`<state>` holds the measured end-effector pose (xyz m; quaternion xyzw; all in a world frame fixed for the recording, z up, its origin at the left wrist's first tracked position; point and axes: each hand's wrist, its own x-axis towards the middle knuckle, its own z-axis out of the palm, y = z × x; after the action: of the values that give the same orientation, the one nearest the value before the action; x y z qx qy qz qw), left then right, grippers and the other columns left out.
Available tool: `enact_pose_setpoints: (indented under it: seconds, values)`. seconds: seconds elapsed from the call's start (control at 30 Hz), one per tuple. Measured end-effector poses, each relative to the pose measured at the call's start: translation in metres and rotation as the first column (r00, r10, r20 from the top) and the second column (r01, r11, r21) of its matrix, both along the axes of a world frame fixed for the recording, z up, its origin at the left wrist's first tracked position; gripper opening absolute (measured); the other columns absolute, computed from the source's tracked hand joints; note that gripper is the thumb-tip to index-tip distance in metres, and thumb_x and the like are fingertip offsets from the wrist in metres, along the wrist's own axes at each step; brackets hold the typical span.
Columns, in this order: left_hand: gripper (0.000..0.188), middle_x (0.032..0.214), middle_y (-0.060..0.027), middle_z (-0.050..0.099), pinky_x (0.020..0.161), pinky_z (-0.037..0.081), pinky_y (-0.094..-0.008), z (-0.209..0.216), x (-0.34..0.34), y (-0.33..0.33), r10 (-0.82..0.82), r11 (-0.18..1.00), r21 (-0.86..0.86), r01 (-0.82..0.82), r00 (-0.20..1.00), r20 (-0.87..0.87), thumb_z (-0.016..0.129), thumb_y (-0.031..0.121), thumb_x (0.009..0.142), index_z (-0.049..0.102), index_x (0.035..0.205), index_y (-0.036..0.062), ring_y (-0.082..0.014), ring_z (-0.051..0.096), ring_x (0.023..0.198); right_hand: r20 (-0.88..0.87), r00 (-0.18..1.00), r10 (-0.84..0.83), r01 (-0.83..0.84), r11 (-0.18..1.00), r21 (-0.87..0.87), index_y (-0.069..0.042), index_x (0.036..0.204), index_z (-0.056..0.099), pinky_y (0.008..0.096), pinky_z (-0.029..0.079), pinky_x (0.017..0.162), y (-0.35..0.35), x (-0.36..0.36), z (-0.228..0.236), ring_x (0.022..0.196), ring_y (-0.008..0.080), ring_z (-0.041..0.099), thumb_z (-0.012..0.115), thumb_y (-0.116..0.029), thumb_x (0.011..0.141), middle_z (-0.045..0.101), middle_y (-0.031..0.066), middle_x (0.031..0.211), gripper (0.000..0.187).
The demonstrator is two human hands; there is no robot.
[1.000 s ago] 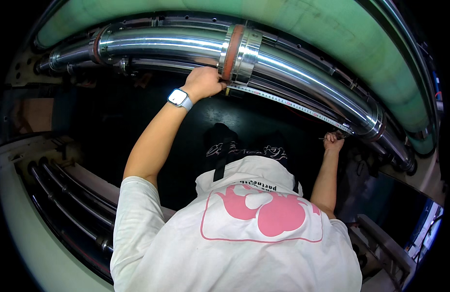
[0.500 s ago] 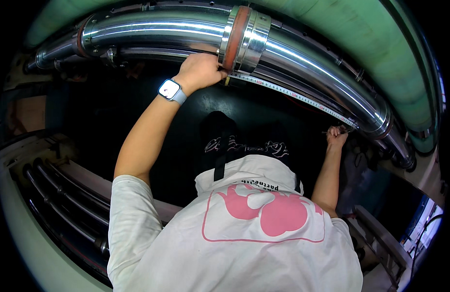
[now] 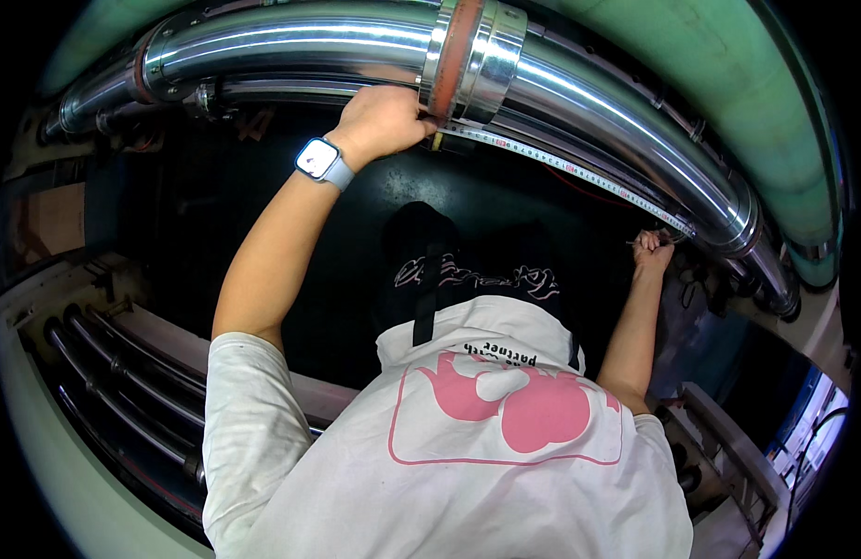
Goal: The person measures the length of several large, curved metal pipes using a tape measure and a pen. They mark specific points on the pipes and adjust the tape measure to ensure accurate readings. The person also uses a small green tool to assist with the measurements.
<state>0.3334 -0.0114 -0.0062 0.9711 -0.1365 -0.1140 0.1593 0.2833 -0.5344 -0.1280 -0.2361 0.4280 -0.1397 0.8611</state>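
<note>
A white tape measure (image 3: 565,167) with black and red marks stretches along the underside of a long polished steel roller (image 3: 305,45). My left hand (image 3: 382,121) is closed on its near end, with the fingertips against the roller's metal collar (image 3: 494,63), beside the orange-brown ring (image 3: 453,58). At the far right my right hand (image 3: 652,253) is closed at the tape's other end, close under the roller. A thin pale stick pokes out leftward from its fingers; whatever else lies in that grip is too small to tell.
Large green rollers (image 3: 728,93) curve behind the steel one. Several dark bars (image 3: 123,391) run inside a pale machine frame at the lower left. A brown panel (image 3: 58,219) stands at the left, and a metal frame (image 3: 728,466) at the lower right.
The view has shifted slightly, so the roller sits a little higher. Both hands keep their places along the roller, and the tape stays stretched between them.
</note>
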Motion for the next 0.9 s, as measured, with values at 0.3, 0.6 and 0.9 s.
enact_pose_setpoints:
  seconds: [0.3, 0.6, 0.9]
  values:
    - [0.023, 0.080, -0.0098, 0.063, 0.069, 0.047, -0.0383, 0.006, -0.003, -0.003, 0.020, 1.000, -0.007, -0.020, 1.000, 0.014, 0.052, 0.035, 0.075, 0.068, 0.084, 0.0205, -0.0287, 0.059, 0.079, 0.000, 0.999, 0.040, -0.040, 0.999, 0.014, -0.010, 0.057, 0.036, 0.0237, 0.016, 0.036, 0.001, 0.000, 0.004, 0.036, 0.0105, 0.023, 0.041, -0.021, 0.080, 0.025, -0.0017, 0.044, 0.026]
    - [0.023, 0.080, -0.0091, 0.063, 0.068, 0.047, -0.0388, 0.012, -0.004, -0.005, 0.021, 0.999, 0.034, -0.021, 1.000, -0.011, 0.053, 0.035, 0.073, 0.068, 0.083, 0.0205, -0.0284, 0.059, 0.079, -0.035, 0.996, 0.084, -0.083, 0.996, 0.041, -0.012, 0.052, 0.039, 0.0234, 0.016, 0.034, -0.009, 0.000, -0.001, 0.033, 0.0109, 0.023, 0.042, -0.023, 0.080, 0.027, -0.0012, 0.042, 0.030]
    - [0.027, 0.080, -0.0103, 0.063, 0.069, 0.048, -0.0388, 0.003, -0.003, -0.004, 0.033, 0.999, 0.008, -0.033, 0.999, 0.011, 0.052, 0.037, 0.074, 0.068, 0.083, 0.0174, -0.0293, 0.059, 0.079, -0.198, 0.944, 0.263, -0.301, 0.934, -0.192, 0.005, 0.080, 0.044, 0.0236, 0.018, 0.034, -0.017, -0.008, 0.004, 0.036, 0.0107, 0.024, 0.031, -0.045, 0.089, 0.029, -0.0006, 0.048, 0.052]
